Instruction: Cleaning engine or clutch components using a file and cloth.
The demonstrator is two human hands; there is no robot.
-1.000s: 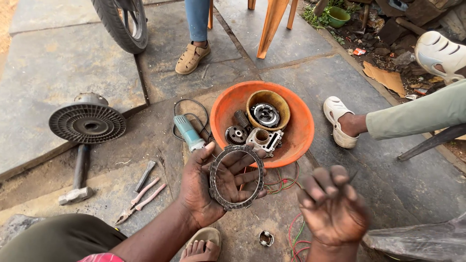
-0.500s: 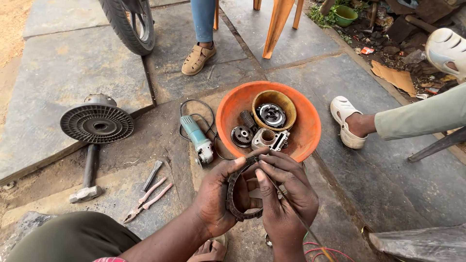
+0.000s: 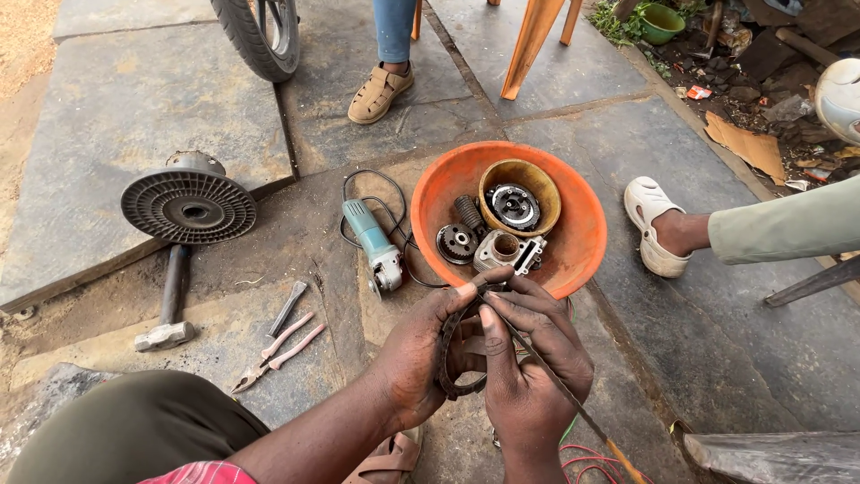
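Observation:
My left hand (image 3: 414,354) grips a dark toothed metal ring (image 3: 451,358), held edge-on in front of me. My right hand (image 3: 530,363) holds a thin metal rod tool (image 3: 573,403) whose tip rests against the top of the ring; the rod runs down to the right toward an orange handle. Both hands hover just below an orange basin (image 3: 573,229) on the ground. Part of the ring is hidden by my fingers.
The basin holds a small brown bowl (image 3: 520,184) and several engine parts. A blue angle grinder (image 3: 374,244), pink-handled pliers (image 3: 273,354), a hammer (image 3: 166,309) and a ribbed black disc (image 3: 188,206) lie left. Another person's white-shoed foot (image 3: 654,229) is right; a sandalled foot (image 3: 381,90) and wheel (image 3: 260,36) behind.
My right hand came in from the lower right and closed on the rod against the ring. My left hand turned the ring from flat to edge-on. The view shifted slightly.

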